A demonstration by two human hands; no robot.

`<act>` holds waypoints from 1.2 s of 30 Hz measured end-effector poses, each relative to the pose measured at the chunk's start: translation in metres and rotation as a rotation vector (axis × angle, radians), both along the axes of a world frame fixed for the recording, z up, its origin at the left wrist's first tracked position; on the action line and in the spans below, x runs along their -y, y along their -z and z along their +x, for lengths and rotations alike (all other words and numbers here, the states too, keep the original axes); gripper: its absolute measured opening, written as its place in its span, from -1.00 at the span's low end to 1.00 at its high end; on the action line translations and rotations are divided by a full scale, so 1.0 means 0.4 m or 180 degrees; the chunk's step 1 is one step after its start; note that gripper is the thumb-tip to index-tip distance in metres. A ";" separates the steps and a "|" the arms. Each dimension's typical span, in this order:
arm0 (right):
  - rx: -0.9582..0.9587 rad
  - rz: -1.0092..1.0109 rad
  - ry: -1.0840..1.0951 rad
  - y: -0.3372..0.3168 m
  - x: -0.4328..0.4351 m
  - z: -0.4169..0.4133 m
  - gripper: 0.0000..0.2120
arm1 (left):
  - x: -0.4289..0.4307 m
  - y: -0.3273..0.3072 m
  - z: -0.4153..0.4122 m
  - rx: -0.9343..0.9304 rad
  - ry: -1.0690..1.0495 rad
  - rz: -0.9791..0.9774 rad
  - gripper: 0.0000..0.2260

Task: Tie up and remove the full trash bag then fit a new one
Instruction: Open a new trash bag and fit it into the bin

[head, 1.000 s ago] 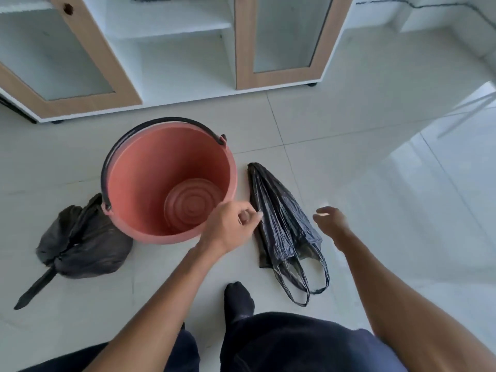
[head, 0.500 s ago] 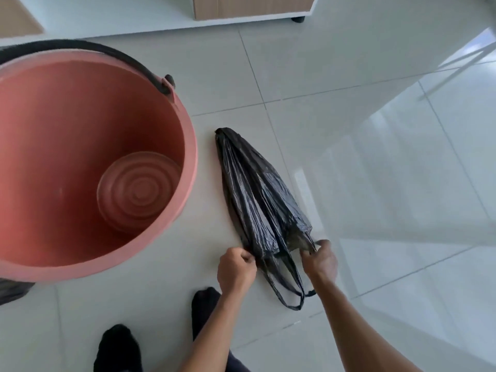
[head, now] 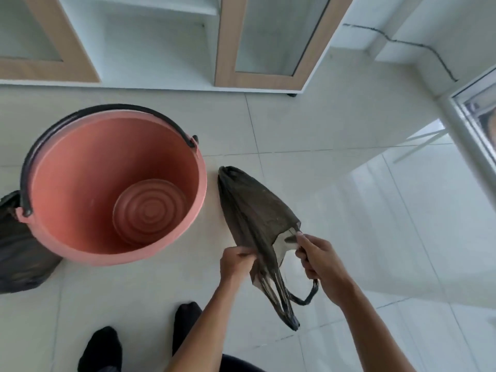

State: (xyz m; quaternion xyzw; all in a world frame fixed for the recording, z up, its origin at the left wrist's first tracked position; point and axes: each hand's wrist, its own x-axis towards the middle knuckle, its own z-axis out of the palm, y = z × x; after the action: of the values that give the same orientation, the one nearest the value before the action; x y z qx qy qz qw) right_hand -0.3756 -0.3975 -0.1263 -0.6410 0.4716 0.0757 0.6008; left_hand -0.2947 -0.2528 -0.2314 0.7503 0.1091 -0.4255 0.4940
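Left grip [head: 236,261] pinching one edge of new bag [head: 255,210] at its mouth; right grip [head: 316,257] pinching opposite edge, handle loop hanging under it. Both seemingly spreading mouth.

Bag partly lifted, far closed end resting on floor [head: 295,130] just beside bucket [head: 67,183]. Long axis running away from person.

Bucket standing left of both grips, left one nearer (no liner inside). Bag probably needing swing leftward, mouth over rim.

Full bag [head: 18,253] sitting at far left, touching bucket.
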 end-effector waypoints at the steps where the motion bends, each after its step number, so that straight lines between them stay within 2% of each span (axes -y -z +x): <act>1: 0.0043 -0.0052 -0.0035 -0.036 0.001 -0.002 -0.72 | 0.010 -0.022 0.002 -0.0003 -0.0104 -0.0032 -0.80; 3: 0.0079 -0.0146 -0.0085 -0.098 0.003 -0.008 -0.71 | 0.030 -0.071 0.012 -0.0295 -0.0392 -0.0332 -0.86; 6: 0.0112 -0.0198 -0.0190 -0.171 0.007 -0.018 -0.73 | 0.040 -0.144 0.016 -0.0667 -0.0522 -0.0623 -0.69; 7: 0.0136 -0.0208 -0.0220 -0.195 0.009 -0.022 -0.73 | 0.041 -0.170 0.011 -0.0565 -0.0423 -0.0653 -0.69; 10: 0.0186 -0.0288 -0.0313 -0.268 0.019 -0.040 -0.71 | 0.042 -0.226 -0.013 -0.0282 -0.0412 -0.0666 -0.88; 14: 0.0215 -0.0672 -0.0390 -0.367 0.045 -0.065 -0.70 | 0.048 -0.327 -0.008 -0.0153 -0.0385 -0.0759 -0.88; 17: 0.0326 -0.1182 -0.0447 -0.447 0.060 -0.075 -0.76 | 0.040 -0.424 0.028 0.0367 -0.0304 -0.0502 -0.89; 20: 0.0415 -0.1874 -0.0674 -0.533 0.058 -0.063 -0.76 | 0.014 -0.543 0.074 0.0826 -0.0475 -0.0428 -0.84; 23: 0.0643 -0.2208 -0.0722 -0.622 0.030 -0.026 -0.78 | -0.024 -0.680 0.118 0.1026 -0.0457 -0.0602 -0.65; 25: 0.0825 -0.2401 -0.0713 -0.679 0.001 0.006 -0.81 | -0.073 -0.785 0.138 0.1274 -0.0246 -0.0860 -0.54; 27: 0.1035 -0.2569 -0.0688 -0.738 -0.035 0.040 -0.85 | -0.134 -0.868 0.159 0.1582 0.0290 -0.0932 -0.53; 28: 0.1130 -0.2641 -0.0684 -0.768 -0.056 0.057 -0.86 | -0.168 -0.897 0.172 0.1737 0.0616 -0.0807 -0.48; 30: 0.1310 -0.2723 -0.0647 -0.822 -0.100 0.086 -0.85 | -0.242 -0.952 0.195 0.2355 0.0874 -0.0096 -0.44; 32: 0.1521 -0.2789 -0.0655 -0.865 -0.146 0.108 -0.87 | -0.333 -0.998 0.226 0.3038 0.0493 0.0586 -0.68; 34: 0.1699 -0.2874 -0.0812 -0.897 -0.192 0.125 -0.91 | -0.431 -1.043 0.250 0.3229 0.0214 0.0925 -0.81; 36: 0.1728 -0.2999 -0.1137 -0.920 -0.238 0.143 -0.91 | -0.520 -1.079 0.270 0.3305 0.0225 0.1257 -0.84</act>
State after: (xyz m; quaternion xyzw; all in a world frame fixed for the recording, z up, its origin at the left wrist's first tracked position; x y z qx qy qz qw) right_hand -0.3185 -0.3024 0.2415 -0.9059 0.1676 -0.2097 0.3276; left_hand -0.1867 -0.0449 0.2000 0.9430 -0.0962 0.0122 0.3184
